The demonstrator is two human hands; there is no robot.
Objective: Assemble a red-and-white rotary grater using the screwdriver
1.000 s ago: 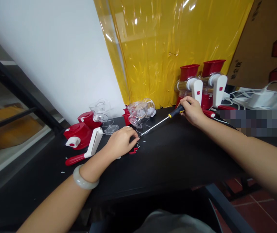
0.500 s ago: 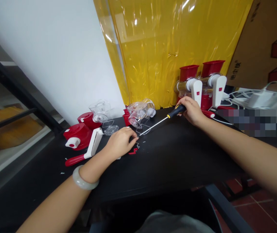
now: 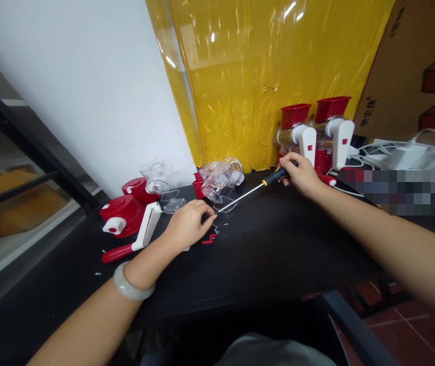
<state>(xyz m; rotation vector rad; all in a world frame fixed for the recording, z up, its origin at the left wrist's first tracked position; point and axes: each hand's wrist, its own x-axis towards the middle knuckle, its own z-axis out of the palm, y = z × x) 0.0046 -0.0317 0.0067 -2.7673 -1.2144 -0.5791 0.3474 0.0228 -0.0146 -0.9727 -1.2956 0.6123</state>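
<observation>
My right hand [image 3: 297, 173] grips the dark blue and yellow handle of a screwdriver [image 3: 246, 193], its long shaft slanting down to the left. At the tip, my left hand [image 3: 190, 223] has thumb and forefinger pinched together; what lies between them is too small to make out. Just below the fingertips are several small screws [image 3: 216, 230] and a little red part [image 3: 209, 239] on the black table [image 3: 263, 264]. Behind the left hand stand clear plastic housings [image 3: 214, 179]. A white crank with a red handle [image 3: 147, 226] rests to its left.
Red bases [image 3: 123, 214] sit at the left. Two red and white rotary graters [image 3: 296, 124] stand at the back right, beside white cables and adapters [image 3: 408, 155]. A yellow plastic sheet [image 3: 236, 76] and a cardboard box [image 3: 396, 76] rise behind. Black shelving [image 3: 23, 188] borders the left.
Almost nothing differs. The screwdriver handle has turned slightly in my right hand, and its tip stays at my left fingertips. The view has shifted a little.
</observation>
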